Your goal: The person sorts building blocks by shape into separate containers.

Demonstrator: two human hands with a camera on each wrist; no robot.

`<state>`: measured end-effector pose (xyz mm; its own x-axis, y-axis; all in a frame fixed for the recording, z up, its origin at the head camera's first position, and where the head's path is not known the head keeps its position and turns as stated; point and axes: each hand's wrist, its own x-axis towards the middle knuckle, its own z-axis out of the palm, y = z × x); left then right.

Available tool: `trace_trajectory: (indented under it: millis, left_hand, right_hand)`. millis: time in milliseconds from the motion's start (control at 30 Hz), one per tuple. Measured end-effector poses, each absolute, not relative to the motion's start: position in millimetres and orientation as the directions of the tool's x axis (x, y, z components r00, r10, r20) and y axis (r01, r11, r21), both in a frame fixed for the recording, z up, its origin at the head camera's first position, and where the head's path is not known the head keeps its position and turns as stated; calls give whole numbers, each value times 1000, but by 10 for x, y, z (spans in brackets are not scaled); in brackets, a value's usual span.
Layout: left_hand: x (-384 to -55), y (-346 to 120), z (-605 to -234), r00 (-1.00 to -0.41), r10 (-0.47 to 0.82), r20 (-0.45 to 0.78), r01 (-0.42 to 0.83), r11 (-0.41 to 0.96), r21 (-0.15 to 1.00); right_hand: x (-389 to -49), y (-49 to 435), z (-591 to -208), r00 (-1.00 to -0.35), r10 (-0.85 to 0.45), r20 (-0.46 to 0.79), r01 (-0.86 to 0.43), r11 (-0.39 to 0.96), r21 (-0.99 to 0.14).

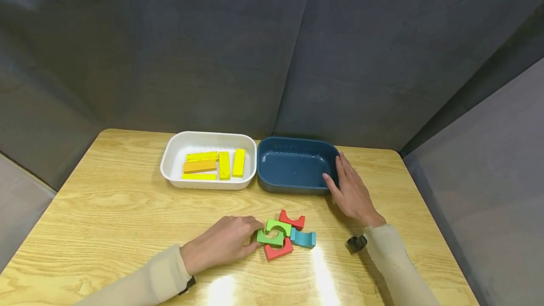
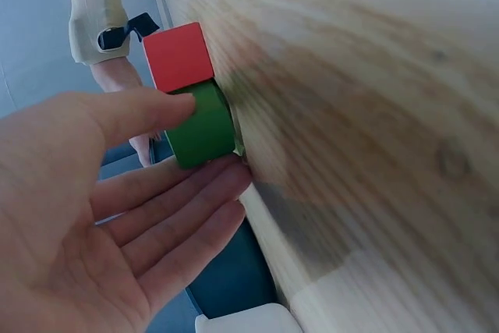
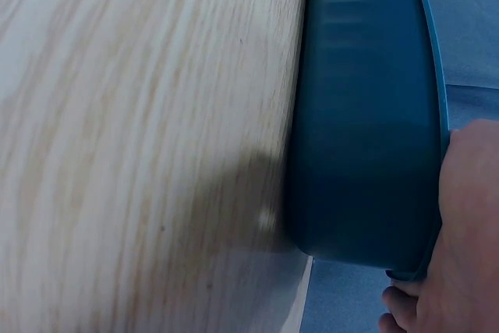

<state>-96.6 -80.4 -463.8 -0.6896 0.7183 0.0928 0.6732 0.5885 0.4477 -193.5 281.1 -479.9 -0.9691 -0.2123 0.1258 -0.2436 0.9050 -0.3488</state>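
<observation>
My left hand (image 1: pixel 223 242) reaches in low over the table, thumb and fingertips narrowed to a pinch on the end of a smooth, flat-sided green block with a half-round notch (image 1: pixel 270 242). That block lies at the left of a small cluster. A lighter green notched block (image 1: pixel 278 224) sits against it, the two notches facing each other around a rounded gap. Just in front of the green one is a red notched block (image 1: pixel 278 253), touching it in my left wrist view; to the right is a blue block with a curved hollow (image 1: pixel 303 240), and behind them a second red notched block (image 1: pixel 293 222).

My right hand (image 1: pixel 352 195) is spread, the thumb apart from long, nearly straight fingers, touching the right end of a deep, glossy dark blue tub with rounded corners (image 1: pixel 293 189). The thumb lies over the rim and the fingers run along the outer end.

Just left of that tub stands a white tub with rounded corners (image 1: pixel 208 184), holding four flat yellow bars (image 1: pixel 239 163) and one orange bar (image 1: pixel 199 166). Everything rests on a pale wooden table with streaky grain (image 1: pixel 123 211). Beyond its far edge hangs dark grey, faintly creased sheeting (image 1: pixel 204 51).
</observation>
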Motion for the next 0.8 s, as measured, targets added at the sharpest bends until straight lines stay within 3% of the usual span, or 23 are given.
trace_trajectory:
  millis: [800]
  left_hand:
    - [-894,-964,-4597,-726,663,185,661,597,455]
  right_hand:
    - [-1932,2816,-4796,-971,-207,123,-239,894,-378]
